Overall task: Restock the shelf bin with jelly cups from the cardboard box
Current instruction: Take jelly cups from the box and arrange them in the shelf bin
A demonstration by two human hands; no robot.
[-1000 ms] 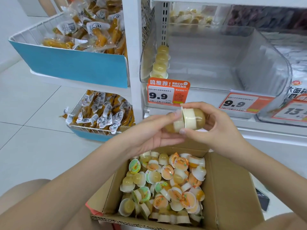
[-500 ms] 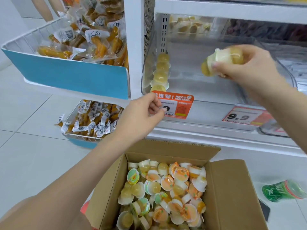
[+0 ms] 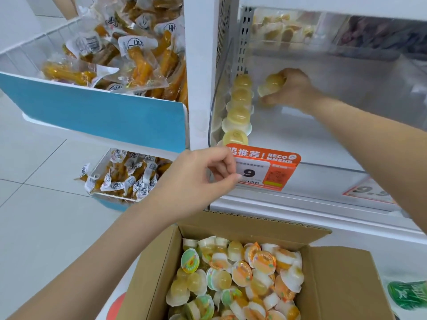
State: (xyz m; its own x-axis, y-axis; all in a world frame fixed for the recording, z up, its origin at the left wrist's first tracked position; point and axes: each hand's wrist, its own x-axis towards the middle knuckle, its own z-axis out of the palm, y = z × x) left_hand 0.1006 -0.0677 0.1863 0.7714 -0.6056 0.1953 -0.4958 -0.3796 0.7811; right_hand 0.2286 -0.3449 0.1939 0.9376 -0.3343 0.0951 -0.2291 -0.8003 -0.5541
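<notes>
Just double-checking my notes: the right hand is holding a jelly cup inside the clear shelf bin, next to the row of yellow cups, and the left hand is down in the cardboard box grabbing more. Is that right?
Not quite. In the head view, the left hand is not in the cardboard box; it is raised above it, in front of the orange price tag, holding no cup. The rest stands: the right hand holds a jelly cup inside the clear shelf bin, beside the row of yellow cups.

Both forearms come into view bare, no sleeves reaching the wrists, no watch, no bracelet showing. The bare left hand (image 3: 196, 181) wears no ring and no glove. The bare right hand (image 3: 292, 88) is ungloved too, its nails hidden from view.
</notes>
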